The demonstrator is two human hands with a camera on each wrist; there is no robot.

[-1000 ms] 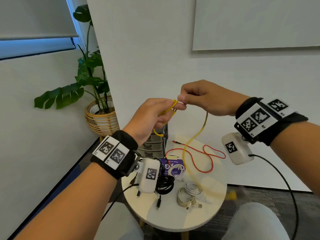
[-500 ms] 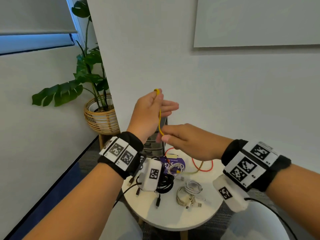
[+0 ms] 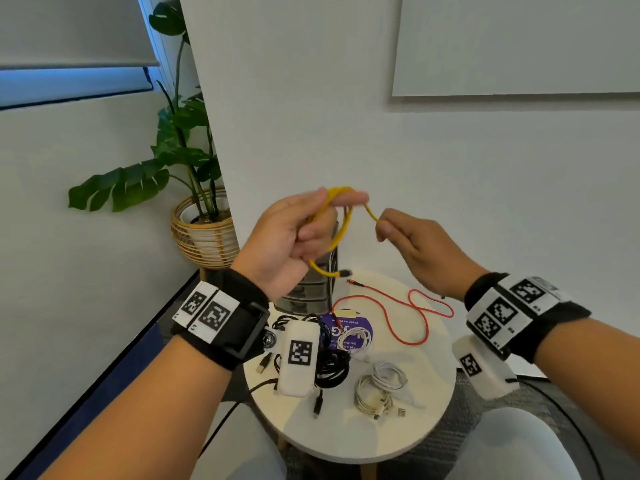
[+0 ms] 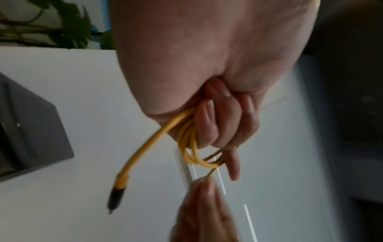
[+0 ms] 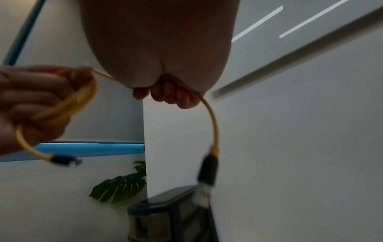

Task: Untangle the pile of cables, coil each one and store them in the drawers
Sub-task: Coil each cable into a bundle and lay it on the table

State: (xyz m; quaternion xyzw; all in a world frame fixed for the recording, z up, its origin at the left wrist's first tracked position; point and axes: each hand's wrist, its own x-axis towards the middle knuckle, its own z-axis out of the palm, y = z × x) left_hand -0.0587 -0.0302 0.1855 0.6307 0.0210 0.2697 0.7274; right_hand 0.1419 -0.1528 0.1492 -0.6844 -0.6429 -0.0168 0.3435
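I hold a yellow cable up in the air above the round white table. My left hand grips several loops of it, wound round the fingers, and one black plug dangles below. My right hand pinches the free end just to the right; its other plug hangs under the curled fingers. A loose red cable lies on the table. The grey drawer unit stands at the table's back, partly hidden by my left hand.
On the table lie a black cable bundle, a white coil on a purple card, and two more pale coils. A potted plant in a wicker basket stands to the left, against the wall.
My right hand rose from below the left hand to its right side, bringing another turn of yellow cable over the left fingers. The hanging tail is now short and off the table.
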